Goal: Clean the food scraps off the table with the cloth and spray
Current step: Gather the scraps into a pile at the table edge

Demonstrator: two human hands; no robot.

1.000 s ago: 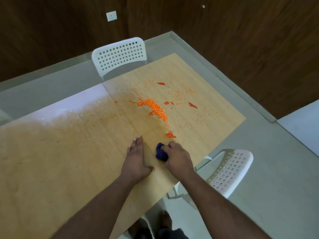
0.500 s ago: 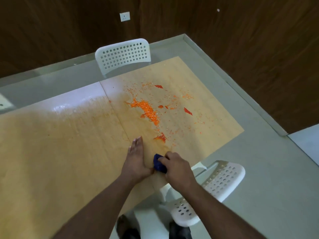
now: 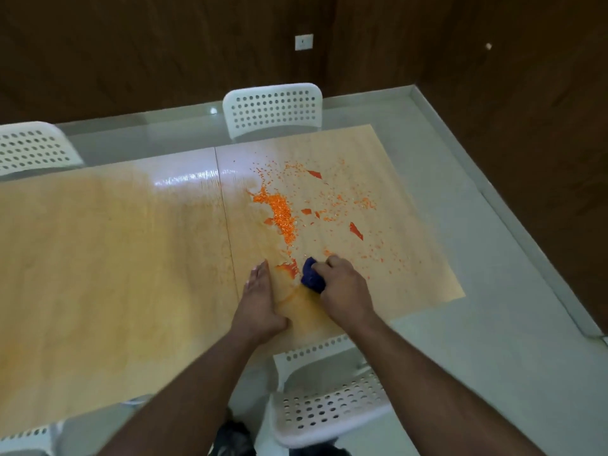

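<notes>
Since 0.5 s ago the right hand (image 3: 342, 287), gripping the balled blue cloth (image 3: 312, 278), moved up beside the nearest orange scraps (image 3: 289, 268). Left hand (image 3: 258, 301) lies flat on the table (image 3: 115, 258) (probably bracing). Sweep the 1 dense pile (image 3: 279, 213) inward.

We see a light wooden surface (image 3: 108, 264) with a seam running across it from far edge to near edge. Orange food scraps (image 3: 279, 213) lie scattered to the right of that seam, densest in 1 streak near the middle, with a few larger red-orange pieces (image 3: 356, 230) among the fine crumbs. Near the front edge a blue cloth (image 3: 311, 277) rests on the wood beside a smeared orange patch (image 3: 289, 268), and the left hand (image 3: 258, 302) lies flat on the surface just left of it.
</notes>
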